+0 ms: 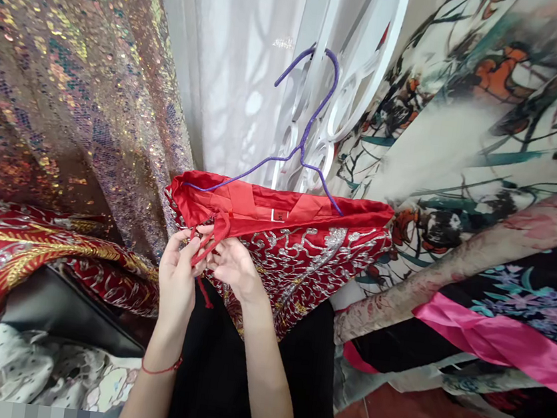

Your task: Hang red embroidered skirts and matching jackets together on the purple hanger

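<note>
On the purple hanger [306,128], red garment [293,257] hangs; below its left corner, left hand [179,265] pinches the cord [223,227]; right hand [238,271] alongside, grip unclear. Judged soft, slippery, trim snag-prone: lift by waistband [368,212].

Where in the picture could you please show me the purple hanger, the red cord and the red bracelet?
Purple hanger [301,148]: head view, on the junction below its hook.
Red cord [221,231]: head view, on its upper loop.
Red bracelet [177,364]: head view, on its thicker part.
</note>
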`<state>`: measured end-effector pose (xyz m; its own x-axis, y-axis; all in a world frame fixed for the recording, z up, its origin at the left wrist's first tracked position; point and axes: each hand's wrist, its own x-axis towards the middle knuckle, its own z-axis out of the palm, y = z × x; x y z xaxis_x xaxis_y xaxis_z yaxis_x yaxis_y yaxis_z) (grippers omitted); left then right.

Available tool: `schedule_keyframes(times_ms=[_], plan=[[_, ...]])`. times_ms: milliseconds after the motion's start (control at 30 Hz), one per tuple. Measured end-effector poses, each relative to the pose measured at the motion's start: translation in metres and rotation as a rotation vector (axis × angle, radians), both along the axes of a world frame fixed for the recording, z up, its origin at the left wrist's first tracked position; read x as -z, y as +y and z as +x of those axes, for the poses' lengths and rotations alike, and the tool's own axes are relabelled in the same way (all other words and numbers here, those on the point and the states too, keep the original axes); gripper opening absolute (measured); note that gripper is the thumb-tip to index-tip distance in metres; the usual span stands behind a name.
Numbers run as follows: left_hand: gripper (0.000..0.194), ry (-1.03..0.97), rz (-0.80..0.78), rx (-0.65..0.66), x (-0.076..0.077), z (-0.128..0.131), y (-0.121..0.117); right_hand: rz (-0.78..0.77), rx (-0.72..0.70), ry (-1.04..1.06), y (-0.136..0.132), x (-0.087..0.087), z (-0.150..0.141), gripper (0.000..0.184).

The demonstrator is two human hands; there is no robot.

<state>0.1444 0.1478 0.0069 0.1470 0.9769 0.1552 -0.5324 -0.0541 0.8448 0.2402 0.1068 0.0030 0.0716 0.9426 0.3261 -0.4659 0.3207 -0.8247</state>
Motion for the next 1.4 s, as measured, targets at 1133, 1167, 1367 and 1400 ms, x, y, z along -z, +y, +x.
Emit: schedule_keyframes(times_ms=[1133, 1167, 1367, 1400], plan=[[0.026, 0.256, 0.216, 0.244, -0.005, -0.013, -0.007, -0.305, 0.259, -0.102, 0.008, -0.015, -0.003, 0.032], [0.026, 0.281, 0.227, 0.259, -0.005, -0.014, -0.006, -0.292, 0.225, -0.118, 0.006, -0.015, -0.001, 0.032], [0.032, 0.334, 0.202, 0.08, -0.004, -0.012, -0.007, -0.21, 0.087, -0.029, 0.003, -0.013, 0.005, 0.036], [0.033, 0.345, 0.195, 0.08, -0.003, -0.012, -0.007, -0.221, 0.085, -0.005, 0.003, -0.011, 0.006, 0.037]])
